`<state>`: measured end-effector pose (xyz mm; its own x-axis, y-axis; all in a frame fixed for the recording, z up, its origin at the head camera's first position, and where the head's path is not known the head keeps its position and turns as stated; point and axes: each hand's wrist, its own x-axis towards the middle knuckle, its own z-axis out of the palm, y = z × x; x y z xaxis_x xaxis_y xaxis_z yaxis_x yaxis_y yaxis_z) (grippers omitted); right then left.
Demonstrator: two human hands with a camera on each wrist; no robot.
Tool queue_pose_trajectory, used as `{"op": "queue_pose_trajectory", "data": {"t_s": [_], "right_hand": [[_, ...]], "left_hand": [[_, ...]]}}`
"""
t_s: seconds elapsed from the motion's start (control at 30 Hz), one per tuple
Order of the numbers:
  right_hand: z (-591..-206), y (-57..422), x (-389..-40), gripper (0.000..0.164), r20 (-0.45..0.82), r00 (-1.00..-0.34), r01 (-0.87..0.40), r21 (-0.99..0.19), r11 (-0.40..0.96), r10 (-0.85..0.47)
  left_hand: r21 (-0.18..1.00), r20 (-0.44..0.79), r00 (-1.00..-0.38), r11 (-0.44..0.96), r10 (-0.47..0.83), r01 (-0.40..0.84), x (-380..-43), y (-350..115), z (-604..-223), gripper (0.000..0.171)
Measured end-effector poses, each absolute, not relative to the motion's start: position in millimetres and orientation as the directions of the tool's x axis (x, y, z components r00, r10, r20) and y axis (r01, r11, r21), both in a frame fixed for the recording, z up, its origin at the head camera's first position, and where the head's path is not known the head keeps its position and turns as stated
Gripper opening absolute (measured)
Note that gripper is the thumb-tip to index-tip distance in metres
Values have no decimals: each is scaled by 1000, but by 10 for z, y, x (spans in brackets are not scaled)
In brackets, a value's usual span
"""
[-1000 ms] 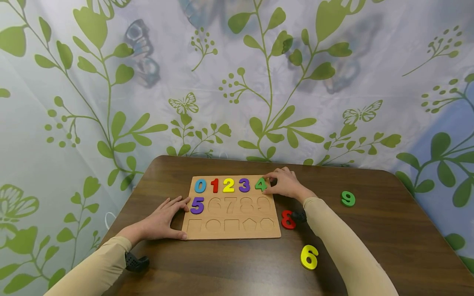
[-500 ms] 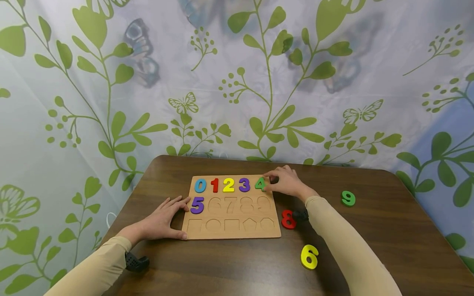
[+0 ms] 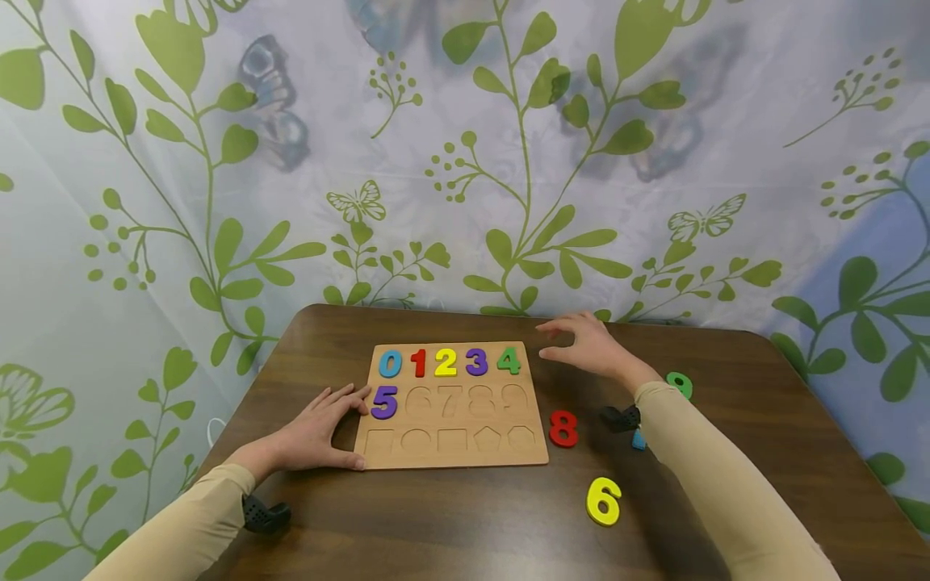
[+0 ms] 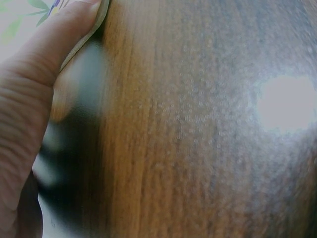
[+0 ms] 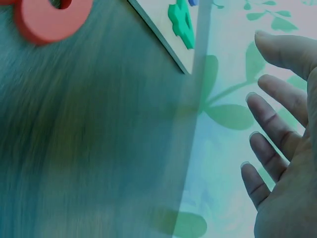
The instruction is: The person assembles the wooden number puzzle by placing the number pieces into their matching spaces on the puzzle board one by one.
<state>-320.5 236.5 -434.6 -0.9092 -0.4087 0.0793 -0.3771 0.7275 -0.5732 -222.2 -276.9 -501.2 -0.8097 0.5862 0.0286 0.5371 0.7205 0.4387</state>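
Observation:
A wooden number puzzle board (image 3: pixel 465 420) lies on the table. Its top row holds the blue 0 (image 3: pixel 390 373), red 1 (image 3: pixel 419 363), yellow 2 (image 3: pixel 446 371), purple 3 (image 3: pixel 476 362) and green 4 (image 3: pixel 508 361). The purple 5 (image 3: pixel 385 413) sits at the left of the second row, beside bare recesses. My left hand (image 3: pixel 316 432) rests at the board's left edge, thumb and fingers spread along it. To the right of the board, my right hand (image 3: pixel 587 345) hovers apart from it, fingers relaxed and holding nothing, as the right wrist view also shows.
On the table (image 3: pixel 450 524), right of the board, lie a red 8 (image 3: pixel 555 438) and a yellow 6 (image 3: pixel 592 502). A green 9 (image 3: pixel 680 382) and a blue piece (image 3: pixel 638 440) are partly hidden by the right arm. A leafy patterned curtain (image 3: pixel 407 161) hangs behind the table.
My right hand has let go of the green 4 and moved right, away from the board. The blue piece now shows beside the right sleeve. My left hand stays at the board's edge.

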Motion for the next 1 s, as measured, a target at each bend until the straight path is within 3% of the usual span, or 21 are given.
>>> {"op": "queue_pose_trajectory", "data": {"t_s": [0.7,1.0], "right_hand": [[-4205,3093,-2666,56,110,-941,-325,-554,766,-320],[-4347,3294,-2305,55,136,-936,-345,-530,775,-323]], "left_hand": [[440,34,-813,722,581,534,-2198,-2769,-5011,77],[440,33,-812,721,582,535,-2198,-2761,-5011,78]]}}
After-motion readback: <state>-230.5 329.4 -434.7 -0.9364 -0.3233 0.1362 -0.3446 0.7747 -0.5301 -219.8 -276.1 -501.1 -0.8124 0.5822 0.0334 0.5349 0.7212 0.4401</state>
